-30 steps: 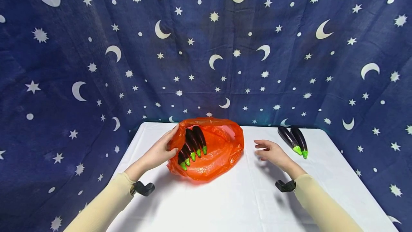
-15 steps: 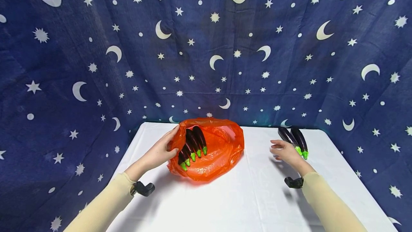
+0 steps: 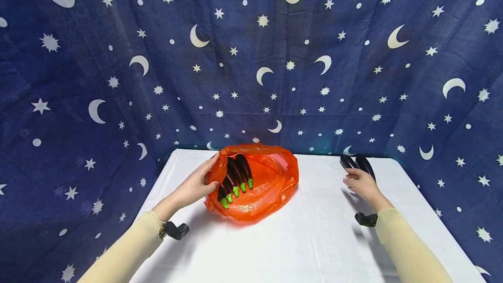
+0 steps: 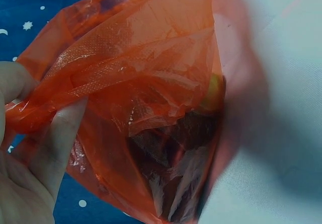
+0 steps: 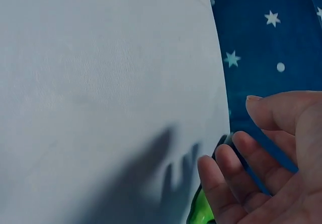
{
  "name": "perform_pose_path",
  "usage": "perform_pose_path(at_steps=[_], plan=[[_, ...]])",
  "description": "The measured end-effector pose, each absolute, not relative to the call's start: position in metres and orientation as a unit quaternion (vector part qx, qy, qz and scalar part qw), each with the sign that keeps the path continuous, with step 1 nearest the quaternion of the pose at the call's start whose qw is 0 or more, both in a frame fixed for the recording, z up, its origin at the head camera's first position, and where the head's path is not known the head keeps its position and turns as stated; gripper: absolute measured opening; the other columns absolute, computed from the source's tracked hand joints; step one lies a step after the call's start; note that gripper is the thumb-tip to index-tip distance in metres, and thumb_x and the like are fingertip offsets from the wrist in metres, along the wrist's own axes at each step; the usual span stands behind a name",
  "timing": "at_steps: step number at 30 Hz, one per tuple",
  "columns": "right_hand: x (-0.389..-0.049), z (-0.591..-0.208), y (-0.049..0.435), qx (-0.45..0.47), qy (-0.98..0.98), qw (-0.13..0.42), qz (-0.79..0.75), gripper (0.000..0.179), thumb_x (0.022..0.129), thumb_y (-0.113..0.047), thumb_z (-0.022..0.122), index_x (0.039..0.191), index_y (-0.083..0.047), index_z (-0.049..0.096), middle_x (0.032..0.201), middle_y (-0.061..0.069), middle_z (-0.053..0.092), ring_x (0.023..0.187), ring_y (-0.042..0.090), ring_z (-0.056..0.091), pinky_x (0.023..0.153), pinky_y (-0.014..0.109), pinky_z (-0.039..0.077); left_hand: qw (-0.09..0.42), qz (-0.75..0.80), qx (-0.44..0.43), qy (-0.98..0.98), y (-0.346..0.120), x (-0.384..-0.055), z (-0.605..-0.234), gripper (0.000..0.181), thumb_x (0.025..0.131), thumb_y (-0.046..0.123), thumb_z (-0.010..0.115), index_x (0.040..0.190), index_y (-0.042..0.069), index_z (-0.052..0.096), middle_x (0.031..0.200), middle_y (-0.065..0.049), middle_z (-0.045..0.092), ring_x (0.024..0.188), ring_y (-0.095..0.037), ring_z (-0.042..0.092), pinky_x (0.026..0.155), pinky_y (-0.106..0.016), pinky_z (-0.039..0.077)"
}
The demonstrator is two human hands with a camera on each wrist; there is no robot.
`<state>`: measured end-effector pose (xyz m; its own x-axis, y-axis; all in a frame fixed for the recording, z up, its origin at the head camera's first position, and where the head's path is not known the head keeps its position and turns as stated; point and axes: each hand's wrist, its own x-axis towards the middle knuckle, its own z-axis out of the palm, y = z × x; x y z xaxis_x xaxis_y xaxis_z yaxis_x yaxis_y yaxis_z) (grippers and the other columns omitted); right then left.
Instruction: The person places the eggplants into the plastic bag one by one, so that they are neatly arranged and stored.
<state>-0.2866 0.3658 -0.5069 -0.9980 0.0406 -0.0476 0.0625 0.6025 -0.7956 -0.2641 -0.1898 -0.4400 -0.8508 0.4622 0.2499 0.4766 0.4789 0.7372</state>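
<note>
An orange plastic bag (image 3: pixel 271 187) lies with its mouth open toward me on the white table (image 3: pixel 251 252). Inside it, several dark eggplants (image 3: pixel 238 173) with bright green stem ends lie side by side at the left. My left hand (image 3: pixel 194 184) pinches the bag's left rim between thumb and fingers; the left wrist view shows the gathered film (image 4: pixel 45 103) in that grip. At the back right, two more eggplants (image 3: pixel 365 167) lie together. Over their green ends hovers my right hand (image 3: pixel 364 187), fingers loosely bent and apart from the thumb, nothing held. One green end (image 5: pixel 201 209) shows beneath its fingers.
A dark blue curtain (image 3: pixel 251 77) with moons and stars hangs behind and beside the table. The table's back edge runs just behind the bag and the two eggplants. Each wrist carries a small black camera mount (image 3: pixel 366 219).
My right hand has moved right from beside the bag to over the two eggplants, now covering their green ends in the head view. The left hand and bag have stayed in place.
</note>
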Motion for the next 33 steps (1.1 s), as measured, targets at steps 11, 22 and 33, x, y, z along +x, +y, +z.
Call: perform_pose_path(at_steps=[11, 22, 33], plan=[[-0.289, -0.504, 0.380, 0.077, 0.913, -0.047, -0.399, 0.056, 0.098, -0.009, 0.059, 0.146, 0.015, 0.041, 0.137, 0.038, 0.051, 0.125, 0.052, 0.049, 0.102, 0.059, 0.042, -0.004, -0.445, -0.267, -0.855, -0.190, -0.263, -0.439, 0.088, 0.093, -0.003, 0.066, 0.165, 0.017, 0.020, 0.168, -0.010, 0.022, 0.142, -0.032, 0.040, 0.108, -0.046, 0.043], [-0.299, -0.507, 0.386, 0.103, 0.944, -0.072, -0.304, 0.055, 0.094, -0.010, 0.054, 0.145, 0.009, 0.046, 0.138, 0.035, 0.052, 0.124, 0.054, 0.050, 0.099, 0.063, 0.040, -0.008, -0.450, -0.265, -0.853, -0.190, -0.263, -0.440, 0.088, 0.093, -0.003, 0.066, 0.165, 0.017, 0.020, 0.167, -0.011, 0.023, 0.140, -0.032, 0.043, 0.106, -0.046, 0.045], [-0.313, -0.515, 0.387, 0.073, 0.973, -0.062, -0.210, 0.060, 0.087, -0.004, 0.054, 0.144, 0.011, 0.044, 0.137, 0.043, 0.044, 0.120, 0.063, 0.045, 0.098, 0.071, 0.040, -0.013, -0.452, -0.264, -0.852, -0.189, -0.264, -0.439, 0.089, 0.093, -0.005, 0.065, 0.165, 0.018, 0.020, 0.167, -0.010, 0.024, 0.137, -0.032, 0.047, 0.105, -0.043, 0.046]])
